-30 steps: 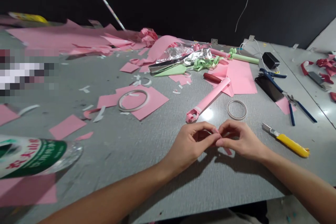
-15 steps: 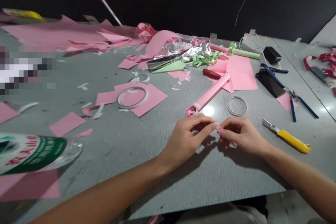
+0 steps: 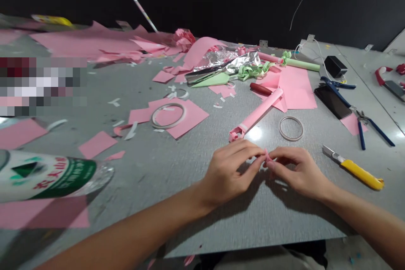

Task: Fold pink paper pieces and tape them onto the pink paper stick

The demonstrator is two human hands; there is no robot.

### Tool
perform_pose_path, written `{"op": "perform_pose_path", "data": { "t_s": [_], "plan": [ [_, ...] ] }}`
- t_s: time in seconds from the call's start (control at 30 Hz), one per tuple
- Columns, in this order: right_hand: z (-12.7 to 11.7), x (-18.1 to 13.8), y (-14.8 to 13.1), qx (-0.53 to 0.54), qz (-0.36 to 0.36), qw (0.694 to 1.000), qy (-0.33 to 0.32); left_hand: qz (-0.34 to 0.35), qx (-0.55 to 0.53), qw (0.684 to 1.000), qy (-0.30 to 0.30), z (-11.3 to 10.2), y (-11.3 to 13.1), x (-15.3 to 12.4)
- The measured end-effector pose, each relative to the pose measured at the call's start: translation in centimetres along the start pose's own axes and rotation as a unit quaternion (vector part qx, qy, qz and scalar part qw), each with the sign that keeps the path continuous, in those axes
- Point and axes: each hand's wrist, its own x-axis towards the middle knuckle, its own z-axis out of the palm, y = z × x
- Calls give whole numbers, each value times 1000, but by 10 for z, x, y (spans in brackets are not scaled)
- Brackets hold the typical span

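Between the fingertips of both hands is a small pink paper piece [image 3: 267, 156], mostly covered by the fingers. My left hand [image 3: 232, 166] pinches it from the left, thumb against fingers. From the other side my right hand [image 3: 294, 168] pinches it too. Just beyond my left hand lies a rolled pink paper tube [image 3: 261, 112], with a curled paper end near my knuckles. A thin roll of tape [image 3: 291, 128] rests flat beyond my right hand. To the right is a yellow utility knife [image 3: 360, 173] with its blade out.
A bottle [image 3: 63, 175] lies on its side at left. Another tape roll [image 3: 168, 116] sits on pink paper. Blue-handled pliers [image 3: 362, 122], a phone [image 3: 332, 100] and a black box [image 3: 335, 67] are at right. Crumpled foil [image 3: 228, 65] and green paper curls [image 3: 253, 71] lie at the back.
The view has swung slightly left, so the table things appear shifted right. Both hands still pinch the pink paper piece, which now shows upright between the fingertips.
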Motion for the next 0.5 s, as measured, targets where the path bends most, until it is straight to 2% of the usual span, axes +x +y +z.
{"op": "perform_pose_path", "data": {
  "t_s": [0.27,0.5],
  "plan": [
    [1,-1,4,-62,-75,995,34,-46,-49,998,-3,0,3,1],
    [2,-1,7,-33,-112,993,31,-13,-60,998,4,0,-1,2]
  ]
}}
